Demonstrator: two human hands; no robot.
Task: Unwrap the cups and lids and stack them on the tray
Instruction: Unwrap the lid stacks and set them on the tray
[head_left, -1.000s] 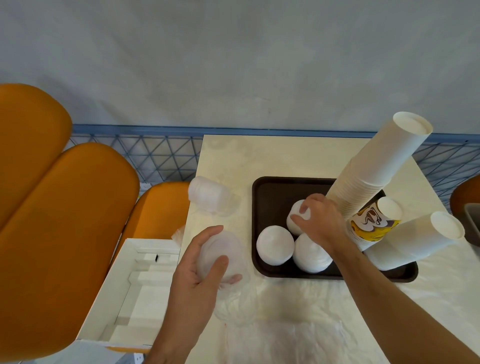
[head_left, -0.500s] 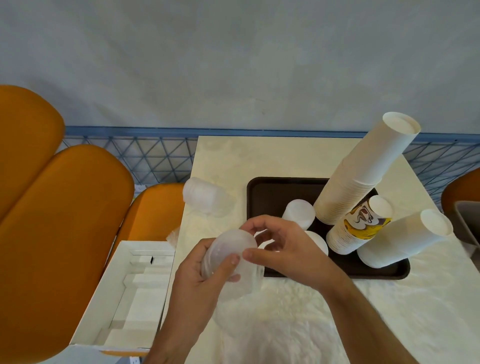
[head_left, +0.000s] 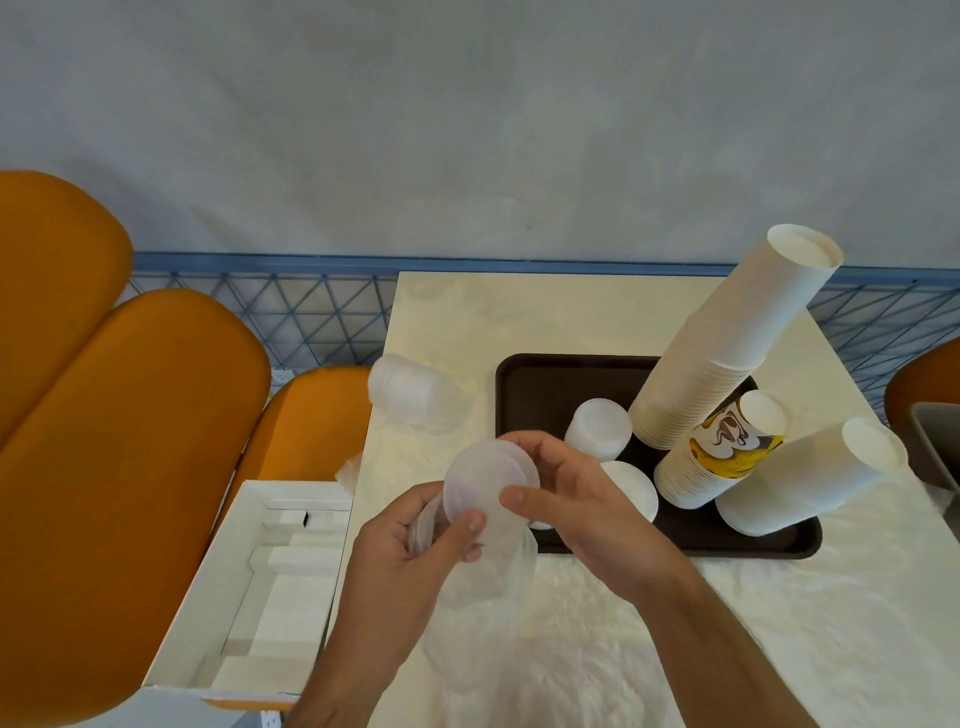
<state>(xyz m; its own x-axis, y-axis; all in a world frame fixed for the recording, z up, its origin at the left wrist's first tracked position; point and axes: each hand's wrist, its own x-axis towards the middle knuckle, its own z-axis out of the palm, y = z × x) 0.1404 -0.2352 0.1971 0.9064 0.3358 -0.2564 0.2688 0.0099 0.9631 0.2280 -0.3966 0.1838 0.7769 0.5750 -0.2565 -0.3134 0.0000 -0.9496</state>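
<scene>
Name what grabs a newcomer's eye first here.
Probably the tall stack of white paper cups leaning up from the right of the dark tray, with two shorter cup stacks beside it. Next, front and centre, the left hand and right hand grip a wrapped stack of lids. Orange seats fill the left.

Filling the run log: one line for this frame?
left hand: holds wrapped lid stack | right hand: pinches its top | tray: cups, lids stacked | second wrapped stack: on table
</scene>
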